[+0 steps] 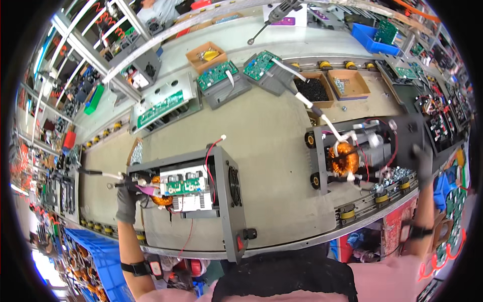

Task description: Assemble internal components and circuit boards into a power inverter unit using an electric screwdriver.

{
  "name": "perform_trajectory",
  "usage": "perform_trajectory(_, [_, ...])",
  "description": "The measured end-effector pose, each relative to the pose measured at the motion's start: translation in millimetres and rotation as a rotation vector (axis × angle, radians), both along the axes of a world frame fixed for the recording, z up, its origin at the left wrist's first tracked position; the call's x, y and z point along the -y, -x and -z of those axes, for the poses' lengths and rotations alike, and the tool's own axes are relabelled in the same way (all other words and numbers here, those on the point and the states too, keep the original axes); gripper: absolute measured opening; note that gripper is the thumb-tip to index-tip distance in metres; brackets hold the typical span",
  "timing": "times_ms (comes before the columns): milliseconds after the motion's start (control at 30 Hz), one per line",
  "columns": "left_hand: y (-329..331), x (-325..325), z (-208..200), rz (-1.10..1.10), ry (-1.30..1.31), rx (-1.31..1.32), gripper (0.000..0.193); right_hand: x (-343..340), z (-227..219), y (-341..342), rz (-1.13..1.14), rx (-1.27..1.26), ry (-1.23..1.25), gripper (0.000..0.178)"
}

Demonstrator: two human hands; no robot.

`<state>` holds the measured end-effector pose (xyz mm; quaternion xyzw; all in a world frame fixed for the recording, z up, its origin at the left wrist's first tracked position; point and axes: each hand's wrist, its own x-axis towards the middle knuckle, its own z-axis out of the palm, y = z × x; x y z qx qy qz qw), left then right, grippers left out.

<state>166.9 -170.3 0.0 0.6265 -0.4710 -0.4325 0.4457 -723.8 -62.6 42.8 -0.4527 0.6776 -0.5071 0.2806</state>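
My left hand [127, 204], in a grey glove, is closed at the left end of an open grey metal housing [233, 234]; exactly what the fingers grip, wires or the frame, is hidden. Inside that housing are a green circuit board [187, 186], a copper coil [162, 200] partly covered, and a red wire [207, 163] arching up. A fan [234, 186] sits in its right wall. On the right, my gloved right hand [421, 161] is smeared by motion beside a second housing [316, 161] with a large copper coil [345, 158] and several cables.
Loose bolts [397, 177] lie near my right hand. Beyond stand two green boards on grey plates [216, 75] [261, 65], a metal unit [188, 93], and cardboard boxes of screws [314, 90] [348, 84]. A power screwdriver [283, 12] hangs overhead. Roller rails [347, 214] edge the bench.
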Motion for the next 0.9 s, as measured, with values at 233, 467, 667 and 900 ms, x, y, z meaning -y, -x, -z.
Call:
perform_trajectory(233, [52, -11, -22, -0.017, 0.015, 0.027, 0.06, -104, 43, -149, 0.526, 0.069, 0.33, 0.036])
perform_trajectory(467, [79, -15, -41, -0.118, -0.084, -0.017, 0.067, -61, 59, -262, 0.451, -0.161, 0.473, 0.054])
perform_trajectory(667, [98, -31, -72, -0.242, 0.143, 0.217, 0.054, -51, 62, -333, 0.186, -0.13, 0.384, 0.069])
perform_trajectory(900, [185, -52, -185, -0.185, 1.085, 0.974, 0.042, -13, -44, -275, -0.1, -0.459, 0.696, 0.049])
